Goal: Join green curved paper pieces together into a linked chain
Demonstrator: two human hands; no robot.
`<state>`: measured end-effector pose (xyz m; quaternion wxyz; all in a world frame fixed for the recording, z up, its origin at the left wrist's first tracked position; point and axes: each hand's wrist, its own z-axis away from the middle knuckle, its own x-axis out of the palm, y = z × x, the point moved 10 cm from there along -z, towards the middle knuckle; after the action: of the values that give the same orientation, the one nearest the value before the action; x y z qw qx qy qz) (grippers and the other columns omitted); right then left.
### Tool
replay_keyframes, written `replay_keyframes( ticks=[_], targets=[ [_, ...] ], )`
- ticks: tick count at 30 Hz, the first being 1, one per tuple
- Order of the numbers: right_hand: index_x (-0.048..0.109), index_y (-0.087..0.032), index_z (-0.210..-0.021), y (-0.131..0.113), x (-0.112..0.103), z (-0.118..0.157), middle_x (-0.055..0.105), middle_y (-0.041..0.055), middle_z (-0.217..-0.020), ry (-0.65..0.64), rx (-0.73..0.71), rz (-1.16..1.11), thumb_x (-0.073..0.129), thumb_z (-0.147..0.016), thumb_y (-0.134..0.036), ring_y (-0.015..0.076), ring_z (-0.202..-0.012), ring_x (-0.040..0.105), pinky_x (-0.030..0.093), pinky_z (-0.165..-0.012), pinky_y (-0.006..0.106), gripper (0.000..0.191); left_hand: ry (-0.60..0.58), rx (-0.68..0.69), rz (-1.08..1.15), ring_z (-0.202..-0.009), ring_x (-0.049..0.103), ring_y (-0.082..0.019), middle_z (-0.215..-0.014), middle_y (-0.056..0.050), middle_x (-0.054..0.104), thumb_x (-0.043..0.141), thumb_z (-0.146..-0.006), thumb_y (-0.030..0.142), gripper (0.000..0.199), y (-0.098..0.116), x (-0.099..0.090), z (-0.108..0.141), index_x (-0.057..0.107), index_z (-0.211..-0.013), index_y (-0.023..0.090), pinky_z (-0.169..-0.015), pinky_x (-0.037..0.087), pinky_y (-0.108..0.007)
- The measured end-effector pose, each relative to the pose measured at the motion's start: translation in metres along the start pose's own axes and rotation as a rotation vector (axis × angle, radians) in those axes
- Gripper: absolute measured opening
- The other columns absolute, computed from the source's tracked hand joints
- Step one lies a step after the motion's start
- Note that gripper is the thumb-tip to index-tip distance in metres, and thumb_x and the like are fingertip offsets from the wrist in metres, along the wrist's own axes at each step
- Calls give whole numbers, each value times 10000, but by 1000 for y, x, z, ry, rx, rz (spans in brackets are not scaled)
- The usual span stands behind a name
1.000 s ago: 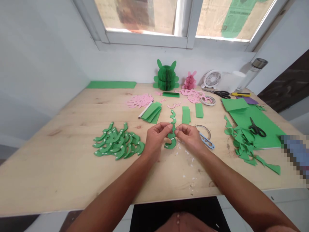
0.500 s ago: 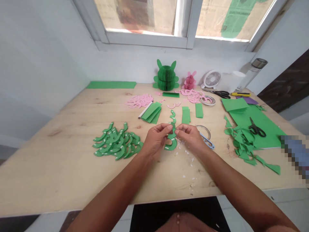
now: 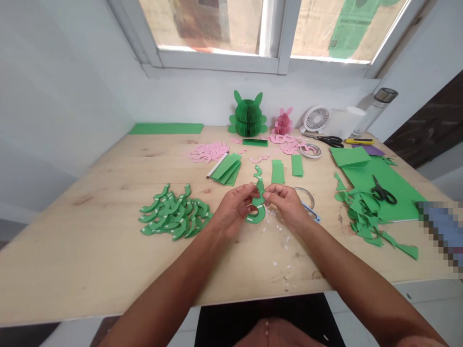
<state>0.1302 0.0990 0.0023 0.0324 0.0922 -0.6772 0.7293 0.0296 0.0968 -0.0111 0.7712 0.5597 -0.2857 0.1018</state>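
Left hand (image 3: 233,209) and right hand (image 3: 285,205) pinch a curved green paper strip (image 3: 256,216) between their fingers, over the wooden table (image 3: 72,246), right of a pile of green paper crescents (image 3: 173,215).

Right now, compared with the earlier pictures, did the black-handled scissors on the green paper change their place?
No. The black-handled scissors lie in the same spot on the green paper sheet under them, so they went no way; only the whole view shifted slightly.

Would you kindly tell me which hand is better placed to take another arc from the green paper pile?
Probably the left hand: it is nearer the green paper arcs; the right hand lies beyond the curled green strip.
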Motion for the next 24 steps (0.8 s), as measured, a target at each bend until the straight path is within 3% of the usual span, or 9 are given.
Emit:
replay_keyframes(
  ticks=[9, 14, 24],
  targets=[
    [586, -171, -613, 2, -13, -4, 545, -32, -524, 94, -6, 58, 673, -612, -335, 100, -514, 475, 369, -548, 240, 185, 66, 60, -273, -522, 537, -112, -588, -10, 579, 740, -580, 329, 226, 6, -10, -3, 661, -679, 142, -545, 442, -240],
    [595, -167, -629, 4, -18, -5, 544, -30, -536, 119, -5, 31, 673, -622, -331, 97, -524, 459, 357, -551, 236, 182, 60, 84, -377, -574, 563, -130, -597, -41, 630, 713, -620, 312, 183, 6, -12, -4, 667, -664, 141, -570, 441, -234],
    [572, -171, -658, 7, -8, -3, 472, -59, -526, 42, 21, 129, 662, -635, -359, 79, -470, 379, 270, -468, 224, 209, 197, 151, -274, -552, 563, -121, -556, -18, 628, 731, -577, 290, 180, 13, -22, -3, 649, -633, 141, -585, 428, -241]
  ],
)
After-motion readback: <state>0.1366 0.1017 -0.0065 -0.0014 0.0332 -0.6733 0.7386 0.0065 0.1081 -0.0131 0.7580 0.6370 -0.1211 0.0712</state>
